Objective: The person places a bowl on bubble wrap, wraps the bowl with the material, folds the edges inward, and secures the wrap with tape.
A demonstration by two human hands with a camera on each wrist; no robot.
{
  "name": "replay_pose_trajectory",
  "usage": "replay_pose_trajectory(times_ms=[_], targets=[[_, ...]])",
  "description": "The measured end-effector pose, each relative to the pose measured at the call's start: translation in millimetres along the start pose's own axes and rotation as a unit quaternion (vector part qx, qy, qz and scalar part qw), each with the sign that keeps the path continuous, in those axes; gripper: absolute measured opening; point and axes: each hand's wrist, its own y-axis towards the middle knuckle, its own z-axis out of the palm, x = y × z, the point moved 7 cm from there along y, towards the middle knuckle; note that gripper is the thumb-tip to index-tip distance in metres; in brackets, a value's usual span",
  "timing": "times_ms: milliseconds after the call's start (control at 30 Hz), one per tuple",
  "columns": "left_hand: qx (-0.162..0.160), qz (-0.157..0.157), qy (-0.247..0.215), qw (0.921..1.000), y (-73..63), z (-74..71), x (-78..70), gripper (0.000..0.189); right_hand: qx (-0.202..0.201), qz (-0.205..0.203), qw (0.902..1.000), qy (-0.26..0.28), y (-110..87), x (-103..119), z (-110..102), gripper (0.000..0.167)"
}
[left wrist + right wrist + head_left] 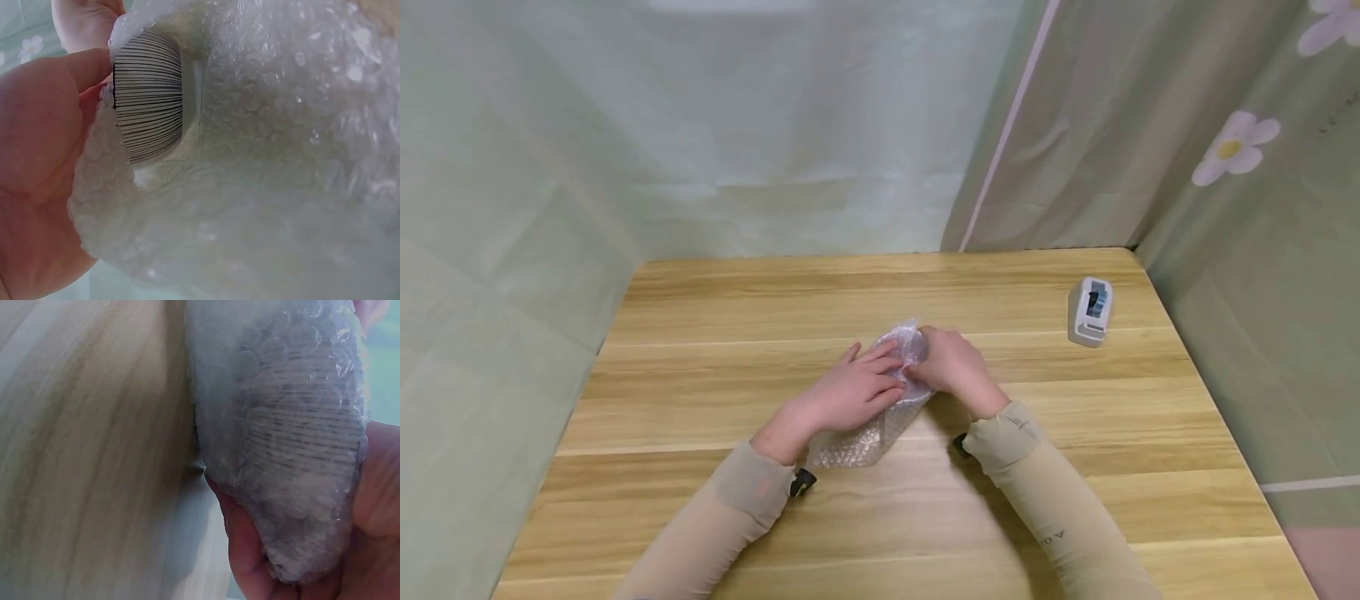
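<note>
A bowl with black-and-white stripes sits inside bubble wrap near the table's middle. Its stripes also show dimly through the bubble wrap in the right wrist view. My left hand lies over the wrap from the left, fingers fairly straight and pressing on its top. In the left wrist view its thumb touches the wrap by the bowl's rim. From the right side, my right hand grips the wrapped bowl, thumb on top and fingers curled round the far side. The bowl's inside is hidden.
A grey tape dispenser with a blue roll stands at the back right of the wooden table. Pale green curtains hang behind the table and along its sides.
</note>
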Motion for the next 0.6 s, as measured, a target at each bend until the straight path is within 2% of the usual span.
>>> replay_pose_trajectory(times_ms=[233,367,467,533,600], targets=[[0.004,0.019,0.002,0.9998,-6.1,-2.3,-1.0,0.043,0.003,0.000,1.0000,0.005,0.3,1.5,1.4,0.074],[-0.009,0.028,-0.017,0.9994,-13.9,-4.9,1.1,0.043,0.006,0.004,1.0000,0.006,-0.3,3.2,2.1,0.074],[-0.043,0.040,-0.041,0.9974,-24.3,-11.7,2.1,0.041,0.007,0.006,0.9999,0.006,-0.6,3.4,2.0,0.077],[-0.081,0.062,-0.049,0.9936,-32.7,-18.1,2.0,0.039,0.007,0.007,0.9999,0.006,-0.7,3.0,1.9,0.078],[-0.125,0.089,-0.055,0.9865,-42.1,-25.0,2.3,0.037,0.005,0.009,0.9999,0.007,-0.7,2.6,1.3,0.079]])
